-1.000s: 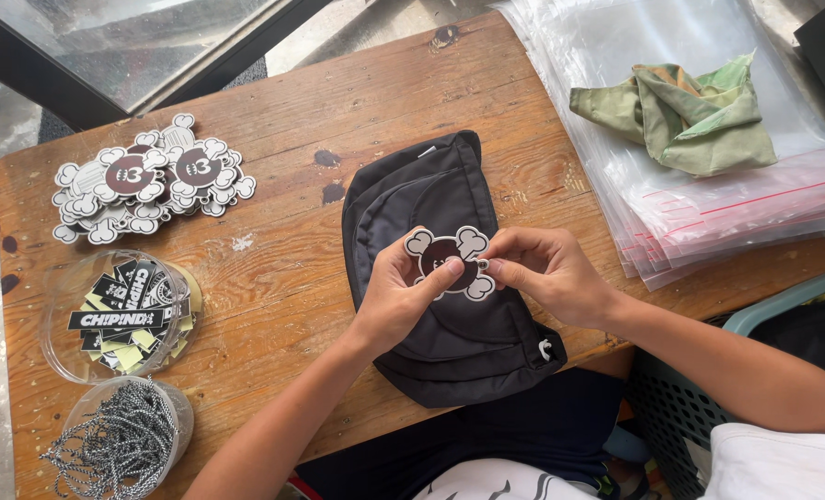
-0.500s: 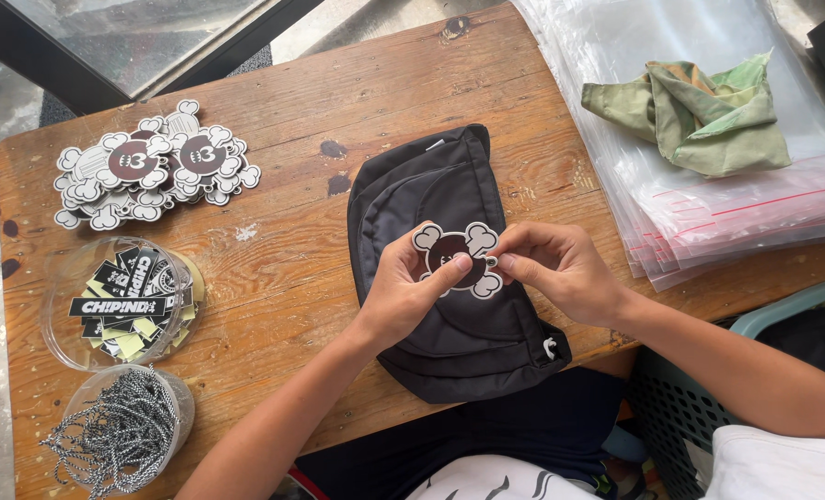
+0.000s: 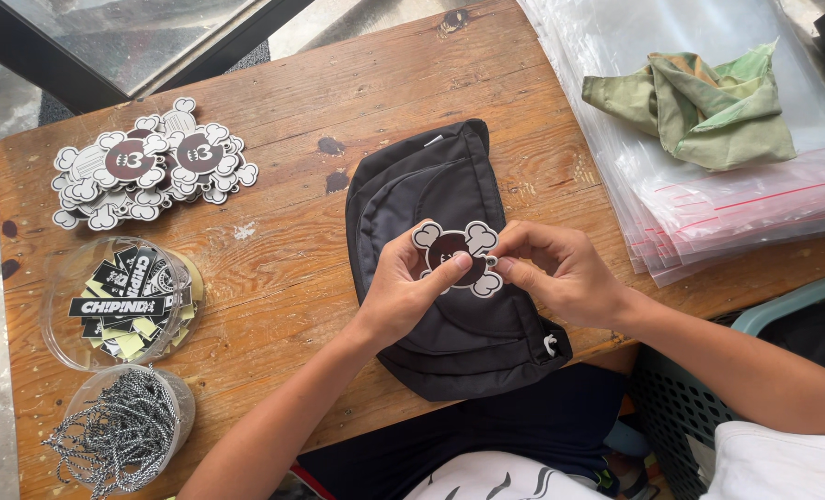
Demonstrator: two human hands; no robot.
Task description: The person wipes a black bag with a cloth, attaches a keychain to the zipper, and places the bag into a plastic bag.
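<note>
Across most of the view runs a worn wooden bench [image 3: 283, 268], its planks stained and scuffed. At two o'clock on it lies a stack of clear zip bags [image 3: 709, 213] with red seal strips, and on top of them sits a crumpled green cloth [image 3: 709, 106]. At the centre lies a black waist bag [image 3: 449, 306], its lower end reaching over the near edge of the bench. At ten o'clock is a heap of skull-and-crossbones tags [image 3: 153, 171], brown faces with white bone ends. At eight o'clock stands a clear round tub [image 3: 120, 301] of black and yellow printed labels, and just below it, toward seven o'clock, a second clear tub [image 3: 125, 431] full of black-and-white cords. Over the bag, both hands hold a single skull-shaped tag [image 3: 456, 257]: the left hand [image 3: 403, 296] has its fingers clamped on the tag's left side, thumb pressed across the front, while the right hand [image 3: 560, 273] has its fingers pinched together on a small metal ring [image 3: 491, 262] at the tag's right edge. At four o'clock a grey-green plastic basket [image 3: 783, 315] stands off the bench.
</note>
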